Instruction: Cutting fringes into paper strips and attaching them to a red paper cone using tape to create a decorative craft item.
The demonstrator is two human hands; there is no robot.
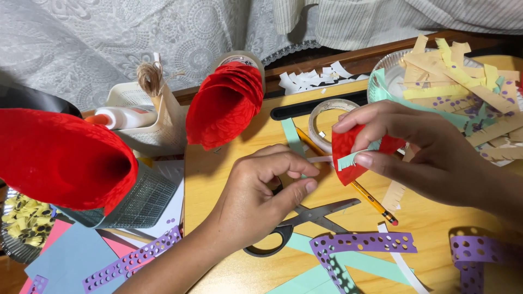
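**Q:** Fingers first: how are they set, and what is held?

**A:** Fingers of the right hand (419, 152) are closed around a small red paper piece (351, 155), with a mint-green fringed strip (357, 158) pressed against it under the thumb. The left hand (261, 190) is seen pinched narrow, thumb against fingertips, on the near end of a thin pale strip (320, 159) just left of the red piece.

**Q:** Where is the red piece kept, and what is found around it?

**A:** It is held slightly above the wooden table (218, 174). A tape roll (327, 117) is seen just behind it. A pencil (354, 185) is laid beneath it, and scissors (305, 220) are found nearer the viewer. A clear dish of fringed paper strips (463, 92) is placed behind and to its right. Red paper cones (223, 103) are stood well to its left, beside a glue bottle (122, 117).

**Q:** How far along is the work judged to be?

**A:** It is judged partly done: fringe is already cut and one green strip is set against the piece, but whether it is stuck down cannot be told. Many strips are left unused.
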